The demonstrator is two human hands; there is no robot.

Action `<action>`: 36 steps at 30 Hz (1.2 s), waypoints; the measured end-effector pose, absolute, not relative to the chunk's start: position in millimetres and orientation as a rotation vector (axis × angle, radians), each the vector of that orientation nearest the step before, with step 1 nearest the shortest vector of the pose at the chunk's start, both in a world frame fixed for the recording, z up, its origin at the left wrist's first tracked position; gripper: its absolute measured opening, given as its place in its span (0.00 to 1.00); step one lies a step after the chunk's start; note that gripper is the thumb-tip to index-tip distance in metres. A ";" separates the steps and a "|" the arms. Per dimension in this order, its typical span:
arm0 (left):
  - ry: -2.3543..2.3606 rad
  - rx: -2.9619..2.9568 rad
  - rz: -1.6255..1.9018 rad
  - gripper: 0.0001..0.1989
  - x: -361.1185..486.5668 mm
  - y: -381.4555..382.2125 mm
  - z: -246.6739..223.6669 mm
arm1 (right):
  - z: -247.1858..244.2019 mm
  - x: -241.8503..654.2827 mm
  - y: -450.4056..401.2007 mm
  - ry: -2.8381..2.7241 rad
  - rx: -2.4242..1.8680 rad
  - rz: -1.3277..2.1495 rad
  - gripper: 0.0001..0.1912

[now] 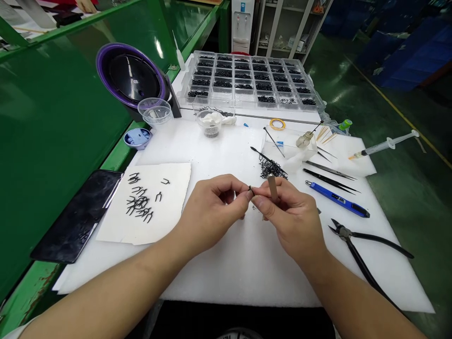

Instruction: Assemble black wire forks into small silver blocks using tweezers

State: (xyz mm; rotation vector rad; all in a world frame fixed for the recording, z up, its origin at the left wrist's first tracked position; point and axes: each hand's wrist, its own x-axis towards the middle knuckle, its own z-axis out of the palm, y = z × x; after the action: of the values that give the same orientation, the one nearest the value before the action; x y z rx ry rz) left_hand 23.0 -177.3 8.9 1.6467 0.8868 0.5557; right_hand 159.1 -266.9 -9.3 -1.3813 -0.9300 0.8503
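Observation:
My left hand (215,212) is closed in a pinch on a small black piece (250,189). Meeting it fingertip to fingertip, my right hand (293,212) also pinches at that piece, and a flat metal tool (272,187) sticks up between its fingers; the tool's working end is hidden. Just behind the right hand lies a pile of small black bent pieces (270,168). On the left, a sheet of white paper (176,188) carries several black fork-shaped pieces (139,203).
Pliers (344,231), a blue utility knife (337,198), black tweezers (328,179) and a syringe (388,143) lie right. A compartment box (243,104) stands behind, beside a purple-rimmed round device (132,77). A black tablet-like slab (77,216) rests at the left edge.

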 end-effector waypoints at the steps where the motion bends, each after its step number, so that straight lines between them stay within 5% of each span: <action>1: 0.859 1.620 0.552 0.06 22.8 -177.2 7.7 | -9.5 158.7 -266.6 -0.921 -1.370 0.843 0.03; 19: 0.816 1.498 0.468 0.08 22.2 -175.1 8.4 | -9.6 159.0 -266.6 -0.952 -1.384 0.823 0.06; 36: 0.151 1.059 0.367 0.04 22.6 -165.5 -3.6 | -8.0 150.2 -271.8 -1.033 -1.259 0.669 0.18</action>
State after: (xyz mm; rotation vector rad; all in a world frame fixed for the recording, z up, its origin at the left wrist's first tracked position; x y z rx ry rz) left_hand 22.6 -165.5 -3.6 1.0587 0.1511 0.3672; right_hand 150.2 -271.8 -8.0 -1.2589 -1.0334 0.6693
